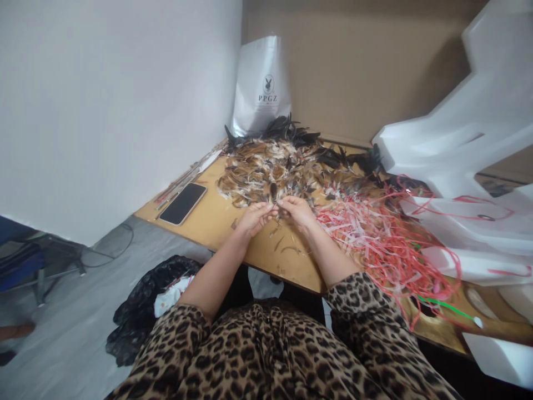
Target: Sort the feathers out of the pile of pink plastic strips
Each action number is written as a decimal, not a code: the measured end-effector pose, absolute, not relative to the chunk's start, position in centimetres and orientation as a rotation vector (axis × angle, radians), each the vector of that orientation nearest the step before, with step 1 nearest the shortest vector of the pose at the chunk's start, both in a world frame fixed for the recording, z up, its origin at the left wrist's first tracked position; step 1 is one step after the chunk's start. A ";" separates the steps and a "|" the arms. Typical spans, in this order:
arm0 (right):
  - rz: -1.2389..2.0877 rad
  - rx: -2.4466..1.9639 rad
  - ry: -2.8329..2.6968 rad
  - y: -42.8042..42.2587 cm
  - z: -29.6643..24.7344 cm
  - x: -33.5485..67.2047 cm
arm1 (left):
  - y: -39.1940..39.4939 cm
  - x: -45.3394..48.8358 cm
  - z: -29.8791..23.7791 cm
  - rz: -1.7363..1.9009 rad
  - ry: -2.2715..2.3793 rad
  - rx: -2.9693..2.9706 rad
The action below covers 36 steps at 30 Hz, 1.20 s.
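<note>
A big heap of brown, white and black feathers (270,166) lies on a wooden table (216,222). My left hand (255,218) and my right hand (296,212) meet at the near edge of the heap, fingertips pinched together. A small dark brown feather (273,191) stands up between the fingertips of both hands. A few loose feathers (287,244) lie on the table just below my hands. My forearms reach out from leopard-print sleeves.
A black phone (183,203) lies left of the heap. A tangle of red and pink strips (375,233) spreads to the right. White foam pieces (466,139) stand at the right. A white bag (260,83) leans on the back wall. A black plastic bag (150,300) is on the floor.
</note>
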State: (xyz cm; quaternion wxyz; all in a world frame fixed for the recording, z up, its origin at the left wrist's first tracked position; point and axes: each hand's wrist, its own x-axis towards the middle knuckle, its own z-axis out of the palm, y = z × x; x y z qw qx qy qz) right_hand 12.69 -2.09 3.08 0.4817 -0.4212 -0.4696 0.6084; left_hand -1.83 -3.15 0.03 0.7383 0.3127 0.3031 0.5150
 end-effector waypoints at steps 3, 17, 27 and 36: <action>1.422 -1.025 -1.202 -2.1 3.2 12.8 | -3.1 -1.9 0.1 1.086 0.691 0.645; 1.262 -1.048 -1.352 -1.4 1.9 12.8 | -3.3 -1.8 0.4 1.026 0.675 0.616; 0.872 -1.033 -1.335 -2.6 4.0 12.5 | -3.4 -1.2 0.5 1.182 0.850 0.738; 0.952 -1.064 -1.343 -2.4 3.8 12.5 | -3.6 -1.0 0.6 1.145 0.900 0.810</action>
